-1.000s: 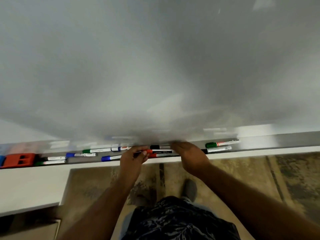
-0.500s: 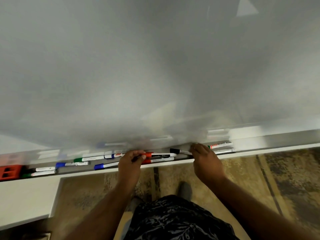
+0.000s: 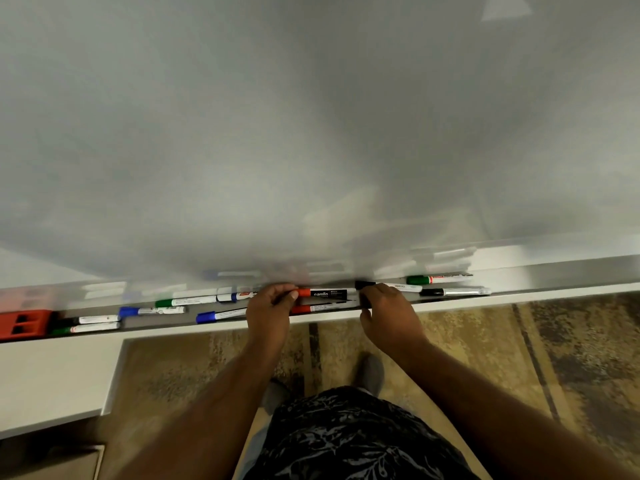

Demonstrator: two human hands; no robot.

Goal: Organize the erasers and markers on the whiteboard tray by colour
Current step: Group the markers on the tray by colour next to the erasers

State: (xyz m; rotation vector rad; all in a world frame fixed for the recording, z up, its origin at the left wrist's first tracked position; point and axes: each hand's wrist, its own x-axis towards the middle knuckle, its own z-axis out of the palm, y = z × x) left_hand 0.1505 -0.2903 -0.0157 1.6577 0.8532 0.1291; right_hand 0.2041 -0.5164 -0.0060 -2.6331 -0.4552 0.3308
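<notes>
The whiteboard (image 3: 311, 116) fills the top of the frame. The tray (image 3: 554, 271) runs across the middle. A red eraser (image 3: 22, 323) sits at its far left. Both arms reach up from the bottom.

The left hand (image 3: 268, 313) curls its fingers shut around the end of a red marker (image 3: 325, 293) at the middle. The right hand (image 3: 384, 311) bends over the tray edge, fingers closed on a black marker (image 3: 391, 286).

Blue and green markers (image 3: 152, 310) lie at the left. A green marker (image 3: 436, 279) lies at the right.
</notes>
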